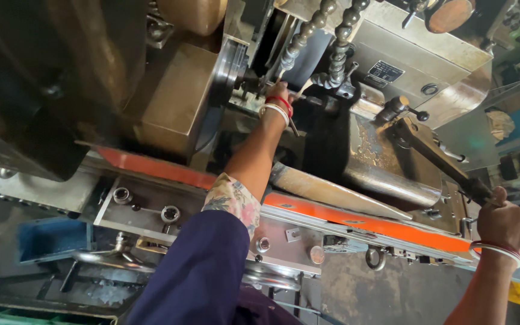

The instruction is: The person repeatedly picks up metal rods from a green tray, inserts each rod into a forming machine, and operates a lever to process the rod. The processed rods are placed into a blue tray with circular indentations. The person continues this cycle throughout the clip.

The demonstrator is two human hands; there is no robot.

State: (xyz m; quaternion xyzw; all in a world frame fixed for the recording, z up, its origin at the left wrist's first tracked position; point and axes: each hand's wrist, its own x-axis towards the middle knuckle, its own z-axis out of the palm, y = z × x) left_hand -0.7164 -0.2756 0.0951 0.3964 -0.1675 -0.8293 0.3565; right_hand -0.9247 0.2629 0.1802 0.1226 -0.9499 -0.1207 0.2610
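Observation:
My left hand [279, 94] reaches deep into a metal machine, next to the round chuck [227, 69] and below two segmented coolant hoses [308, 30]. Its fingers are closed around a thin metal tool [294, 125] that pokes out below the wrist, which wears red and white bangles. My right hand [505, 225] grips the end of a long dark lever [434, 153] at the machine's right side; this wrist also wears a white bangle. What the left fingertips touch is hidden.
An orange strip [362, 221] runs along the machine's front edge. Below it sit a steel plate with bolts [170, 213] and a handwheel [112, 257]. A small ball-ended lever [401, 107] stands near the long one. A grey housing with a label plate [428, 60] is behind.

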